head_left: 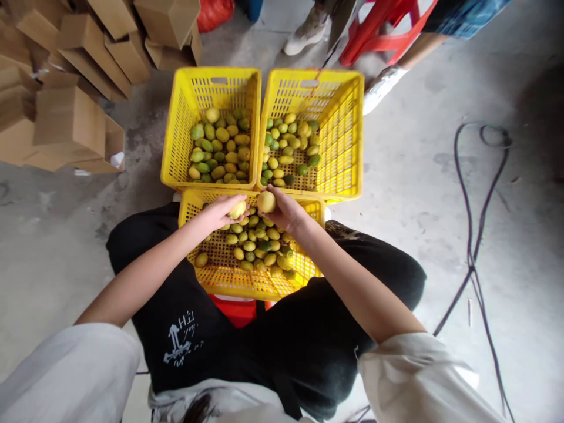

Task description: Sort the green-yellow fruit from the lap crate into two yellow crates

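Note:
My left hand [224,211] is closed around a pale yellow lemon [237,209], over the near yellow crate [251,288]. Close beside it, my right hand [284,210] grips another yellow lemon [267,201]. Both hands hover near the far rim of this crate, between my knees. Inside it lie many green-yellow lemons [259,247], partly hidden by my hands. Two more yellow crates stand beyond: the far left crate [166,135] holds a mix of green and yellow lemons [220,147], and the far right crate [341,135] has a looser layer of them [286,141].
Cardboard boxes [70,123] are heaped at the upper left. Another person's shoes [383,88] and a red plastic stool [374,29] are beyond the crates. A dark cable [471,258] loops across the concrete floor on the right. A red bag [215,13] lies at the top.

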`<state>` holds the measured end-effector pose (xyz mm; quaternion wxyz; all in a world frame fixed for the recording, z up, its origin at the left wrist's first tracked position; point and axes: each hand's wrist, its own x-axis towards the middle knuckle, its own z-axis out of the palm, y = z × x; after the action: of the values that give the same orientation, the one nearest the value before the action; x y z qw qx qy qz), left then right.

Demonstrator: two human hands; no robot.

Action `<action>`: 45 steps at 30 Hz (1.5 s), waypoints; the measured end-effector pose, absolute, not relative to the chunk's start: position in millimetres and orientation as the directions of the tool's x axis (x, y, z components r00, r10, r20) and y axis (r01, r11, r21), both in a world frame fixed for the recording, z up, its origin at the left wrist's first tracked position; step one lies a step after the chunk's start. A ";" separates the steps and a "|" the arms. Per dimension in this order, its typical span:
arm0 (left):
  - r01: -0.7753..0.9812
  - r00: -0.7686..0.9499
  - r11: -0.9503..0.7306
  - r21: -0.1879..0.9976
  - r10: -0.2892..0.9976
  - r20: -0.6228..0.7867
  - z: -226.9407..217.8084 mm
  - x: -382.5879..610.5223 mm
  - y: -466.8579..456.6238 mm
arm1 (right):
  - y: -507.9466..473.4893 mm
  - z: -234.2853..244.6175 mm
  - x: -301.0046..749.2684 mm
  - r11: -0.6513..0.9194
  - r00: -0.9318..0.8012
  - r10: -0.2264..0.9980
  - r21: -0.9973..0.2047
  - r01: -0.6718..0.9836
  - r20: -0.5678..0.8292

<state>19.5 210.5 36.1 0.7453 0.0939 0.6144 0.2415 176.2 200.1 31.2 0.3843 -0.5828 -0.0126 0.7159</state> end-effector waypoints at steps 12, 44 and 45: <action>-0.268 0.011 0.883 0.385 0.403 -0.915 37.2 22.9 207.8 | 196.2 30.9 175.3 -0.626 -0.042 0.642 -0.491 -0.605 -0.766; -0.343 0.018 0.826 0.447 0.481 -0.876 37.7 18.0 215.3 | 204.6 28.0 178.7 -0.602 0.025 0.508 -0.376 -0.704 -0.861; -0.338 0.043 0.829 0.445 0.486 -0.873 38.9 18.1 215.0 | 204.6 29.1 178.5 -0.602 0.021 0.503 -0.368 -0.708 -0.864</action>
<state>18.1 215.0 38.9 0.7197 0.0588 0.6298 0.2863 178.5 204.6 29.1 0.4366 -0.5656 0.0904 0.6938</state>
